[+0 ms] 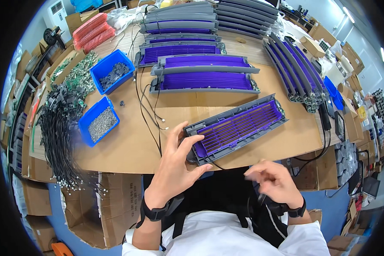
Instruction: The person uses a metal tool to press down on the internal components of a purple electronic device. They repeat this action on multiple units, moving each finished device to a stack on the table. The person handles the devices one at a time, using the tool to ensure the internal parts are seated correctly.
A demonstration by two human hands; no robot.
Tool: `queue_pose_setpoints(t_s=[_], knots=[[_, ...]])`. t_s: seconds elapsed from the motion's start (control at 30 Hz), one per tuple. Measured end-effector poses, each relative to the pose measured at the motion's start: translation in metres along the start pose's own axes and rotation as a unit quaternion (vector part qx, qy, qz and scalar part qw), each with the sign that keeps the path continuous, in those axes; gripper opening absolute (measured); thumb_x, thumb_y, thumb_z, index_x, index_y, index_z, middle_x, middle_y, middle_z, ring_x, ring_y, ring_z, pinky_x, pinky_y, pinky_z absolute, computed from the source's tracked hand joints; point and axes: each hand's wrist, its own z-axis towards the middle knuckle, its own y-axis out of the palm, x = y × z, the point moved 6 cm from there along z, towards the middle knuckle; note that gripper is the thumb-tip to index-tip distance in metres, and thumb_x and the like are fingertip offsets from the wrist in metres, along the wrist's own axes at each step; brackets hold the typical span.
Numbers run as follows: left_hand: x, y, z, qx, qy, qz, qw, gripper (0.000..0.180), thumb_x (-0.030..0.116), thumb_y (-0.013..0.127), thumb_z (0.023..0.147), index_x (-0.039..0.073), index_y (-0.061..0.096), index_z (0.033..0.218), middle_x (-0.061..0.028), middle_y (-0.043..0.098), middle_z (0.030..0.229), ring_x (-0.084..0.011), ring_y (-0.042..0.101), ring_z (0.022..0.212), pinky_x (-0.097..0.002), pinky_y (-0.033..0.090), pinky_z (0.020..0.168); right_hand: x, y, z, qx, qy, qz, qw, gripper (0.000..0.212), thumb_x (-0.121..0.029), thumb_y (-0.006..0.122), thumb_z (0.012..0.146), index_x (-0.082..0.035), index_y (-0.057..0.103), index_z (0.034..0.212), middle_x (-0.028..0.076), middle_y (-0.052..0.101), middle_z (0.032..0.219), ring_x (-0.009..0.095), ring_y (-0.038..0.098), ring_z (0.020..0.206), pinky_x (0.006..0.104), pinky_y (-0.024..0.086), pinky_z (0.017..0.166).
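Note:
A long grey housing with a purple slatted grille (239, 128) lies tilted on the cardboard-covered table, its right end farther away. My left hand (175, 166) is closed round its left end, thumb on the near side and fingers over the far edge. Out of that end runs a thin black cable (217, 166) towards the table's front edge. My right hand (275, 181) hovers just in front of that edge, apart from the housing. Its fingers are curled and smeared by motion, so whether they hold anything does not show. A small green circuit board (279, 106) sits at the housing's right end.
More grey-purple housings stand in rows (207, 81) behind and in a stack (296, 68) at right. Blue bins hold dark small parts (114, 73) and metal screws (102, 124). Black cables (59, 132) hang over the left edge; loose wires (143, 102) cross the cardboard.

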Motion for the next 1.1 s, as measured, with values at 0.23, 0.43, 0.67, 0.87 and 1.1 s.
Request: queue_pose_setpoints(t_s=[0.23, 0.43, 0.67, 0.87, 1.1], knots=[[0.004, 0.001, 0.000, 0.010, 0.037, -0.012, 0.999, 0.046, 0.011, 0.088, 0.065, 0.008, 0.065, 0.104, -0.0164, 0.037, 0.142, -0.0374, 0.046, 0.128, -0.0459, 0.041, 0.106, -0.002, 0.008, 0.017, 0.118, -0.050, 0.190, 0.973, 0.018, -0.017, 0.050, 0.102, -0.002, 0.056, 0.112, 0.002, 0.053, 0.083, 0.011, 0.049, 0.068, 0.0242, 0.042, 0.065], [0.003, 0.002, 0.000, 0.016, 0.056, -0.025, 0.998, 0.044, 0.009, 0.088, 0.064, 0.007, 0.064, 0.101, -0.0174, 0.036, 0.140, -0.0378, 0.045, 0.128, -0.0464, 0.042, 0.106, -0.017, 0.048, 0.042, 0.161, -0.084, -0.206, 0.962, 0.018, 0.004, 0.067, 0.081, -0.001, 0.061, 0.096, 0.014, 0.059, 0.086, 0.036, 0.060, 0.072, 0.0416, 0.049, 0.063], [0.004, 0.001, -0.001, 0.015, 0.086, -0.003, 0.996, 0.048, 0.008, 0.088, 0.063, 0.008, 0.062, 0.103, -0.0194, 0.036, 0.137, -0.0405, 0.046, 0.122, -0.0453, 0.044, 0.101, -0.018, 0.051, 0.050, 0.157, -0.066, -0.204, 0.964, 0.024, 0.008, 0.063, 0.078, -0.001, 0.066, 0.100, 0.015, 0.056, 0.081, 0.036, 0.059, 0.072, 0.0415, 0.047, 0.060], [0.005, 0.001, -0.002, 0.007, 0.074, -0.002, 0.997, 0.039, 0.007, 0.088, 0.063, 0.006, 0.066, 0.096, -0.0197, 0.034, 0.138, -0.0413, 0.042, 0.128, -0.0488, 0.041, 0.106, -0.017, 0.040, 0.074, 0.056, -0.019, -0.207, 0.976, 0.020, 0.008, 0.059, 0.076, 0.003, 0.070, 0.093, 0.018, 0.053, 0.077, 0.038, 0.056, 0.076, 0.0460, 0.043, 0.067], [0.005, 0.003, -0.002, 0.005, 0.084, 0.005, 0.996, 0.036, 0.006, 0.087, 0.063, 0.007, 0.068, 0.094, -0.0196, 0.033, 0.139, -0.0409, 0.040, 0.130, -0.0492, 0.039, 0.107, -0.013, 0.035, 0.088, 0.034, 0.036, -0.235, 0.971, 0.013, 0.000, 0.059, 0.074, 0.004, 0.069, 0.080, 0.022, 0.060, 0.078, 0.042, 0.060, 0.078, 0.0505, 0.044, 0.067]])
